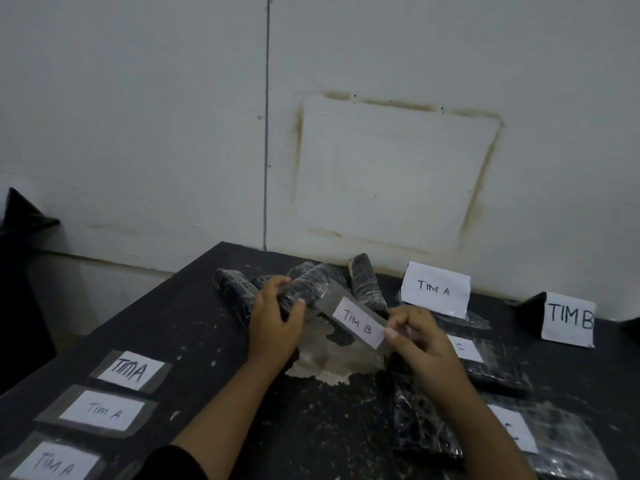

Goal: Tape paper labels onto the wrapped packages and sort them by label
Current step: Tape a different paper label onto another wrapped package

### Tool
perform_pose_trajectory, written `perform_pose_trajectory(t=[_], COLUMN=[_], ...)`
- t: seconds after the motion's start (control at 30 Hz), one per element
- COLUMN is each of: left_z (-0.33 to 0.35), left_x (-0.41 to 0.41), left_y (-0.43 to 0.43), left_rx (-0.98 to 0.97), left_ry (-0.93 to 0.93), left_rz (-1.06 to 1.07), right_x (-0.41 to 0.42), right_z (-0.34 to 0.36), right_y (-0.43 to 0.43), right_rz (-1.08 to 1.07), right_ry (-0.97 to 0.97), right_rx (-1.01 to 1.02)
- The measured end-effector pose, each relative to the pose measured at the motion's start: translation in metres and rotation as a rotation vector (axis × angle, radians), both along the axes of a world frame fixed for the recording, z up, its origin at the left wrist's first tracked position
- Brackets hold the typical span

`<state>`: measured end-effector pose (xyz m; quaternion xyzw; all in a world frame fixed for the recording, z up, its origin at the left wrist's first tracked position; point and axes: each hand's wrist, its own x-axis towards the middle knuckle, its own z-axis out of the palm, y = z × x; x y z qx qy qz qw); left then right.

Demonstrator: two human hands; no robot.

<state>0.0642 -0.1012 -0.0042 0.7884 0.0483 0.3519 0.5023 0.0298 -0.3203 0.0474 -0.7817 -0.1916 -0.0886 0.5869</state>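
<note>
labelling step in progress. left hand grips a wrapped package, dark, plastic-wrapped, lifted just above the table near the far edge. right hand pinches the near end of a tape strip carrying a paper label reading "tim b"; the strip's far end looks already touching the package, rest hangs free and slanted between the 2 hands. both hands closed on what they hold, thumb and forefinger only on the right.

other unlabelled packages lie in a loose pile behind the held one, against the wall. 3 prepared "tim a" labels on tape sit in a column at near left. standing sort card "tim a" at far right, standing card "tim b" further right. packages with "c" labels lie near right, partly under the right forearm.

judgement: next move needs the strip pulled taut and laid flat along the package, then pressed down so the label sits unwrinkled. after that the package should go to the "tim b" card, well to the right. task looks well short of done, several packages bare.
</note>
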Motion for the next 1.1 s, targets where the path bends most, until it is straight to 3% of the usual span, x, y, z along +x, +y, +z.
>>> perform_pose_trajectory(t=[0.1,0.2,0.4,0.53,0.7,1.1], left_z=[0.018,0.033,0.033,0.03,0.023,0.015], left_x=[-0.011,-0.028,-0.058,-0.064,-0.064,-0.062], left_y=[0.008,0.013,0.013,0.016,0.02,0.021], left_rx=[-0.267,-0.432,-0.735,-0.665,-0.603,-0.546], left_ry=[0.065,0.295,0.491,0.593,0.577,0.573], left_rz=[-0.13,-0.254,-0.434,-0.523,-0.605,-0.562], right_x=[0.007,0.01,0.007,0.005,0.008,0.011], right_z=[0.009,0.014,0.002,-0.008,-0.013,-0.023], right_y=[0.001,0.008,0.029,0.035,0.034,0.033], right_rz=[0.124,0.206,0.201,0.127,0.088,-0.002], right_ry=[-0.006,0.007,0.012,-0.039,-0.093,-0.228], right_rx=[-0.082,-0.149,-0.19,-0.213,-0.229,-0.281])
